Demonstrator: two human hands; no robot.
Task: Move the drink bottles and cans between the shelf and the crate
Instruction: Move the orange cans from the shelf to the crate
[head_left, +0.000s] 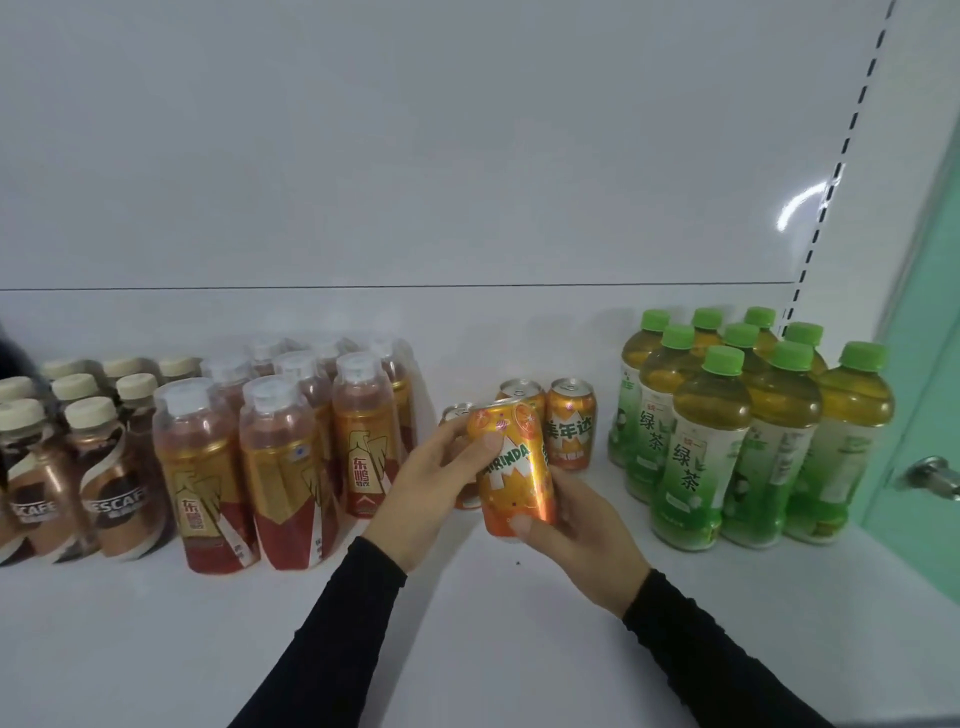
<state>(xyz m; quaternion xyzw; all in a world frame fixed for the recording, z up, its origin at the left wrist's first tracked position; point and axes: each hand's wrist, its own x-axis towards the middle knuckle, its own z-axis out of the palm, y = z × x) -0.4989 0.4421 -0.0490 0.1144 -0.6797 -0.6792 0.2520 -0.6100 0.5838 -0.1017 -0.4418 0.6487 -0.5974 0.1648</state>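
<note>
Holding an orange Mirinda can (514, 465) in both hands above the white shelf (519, 623), we grip it from either side: our left hand (434, 486) wraps the upper part, thumb laid across the label, while our right hand (582, 530) cups the base, thumb pressed on the lower edge. The can sits upright with a slight tilt, clear of the shelf surface, and black sleeves (343, 623) cover both forearms.

Just behind the held can, more orange cans (570, 423) stand on the shelf in a small cluster, one partly hidden by our left hand. To their right, green tea bottles (698, 452) with green caps stand packed in rows near the shelf's end. To the left, red-and-gold energy drink bottles (283, 467) with clear caps stand grouped, and farther left brown Nescafe coffee bottles (111, 467) with cream caps run to the frame's edge.

Behind everything rises the white back panel (415, 156); a slotted upright (841, 176) and a green door (930, 312) with a metal knob (935, 475) close the right side.
</note>
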